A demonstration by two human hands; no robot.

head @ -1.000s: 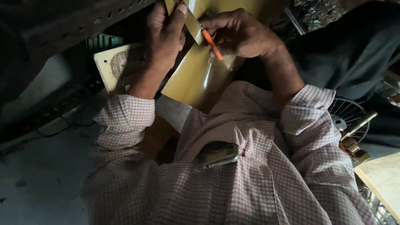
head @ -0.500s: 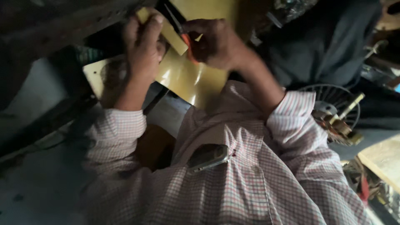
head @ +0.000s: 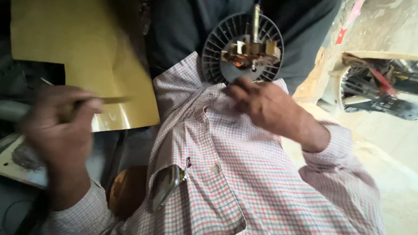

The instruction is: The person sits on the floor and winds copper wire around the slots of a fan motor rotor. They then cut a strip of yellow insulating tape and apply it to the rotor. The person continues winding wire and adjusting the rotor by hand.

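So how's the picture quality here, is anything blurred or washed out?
Head view: the left hand is smeared by motion blur, so what it grips can't be told; the right hand is softer than the fairly sharp fan part above it; the yellow sheet is evenly lit; the right edge is bright and a bit washed out.

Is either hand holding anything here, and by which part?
The left hand pinches the yellow sheet at its lower edge. The right hand reaches the round finned part; grip unclear.
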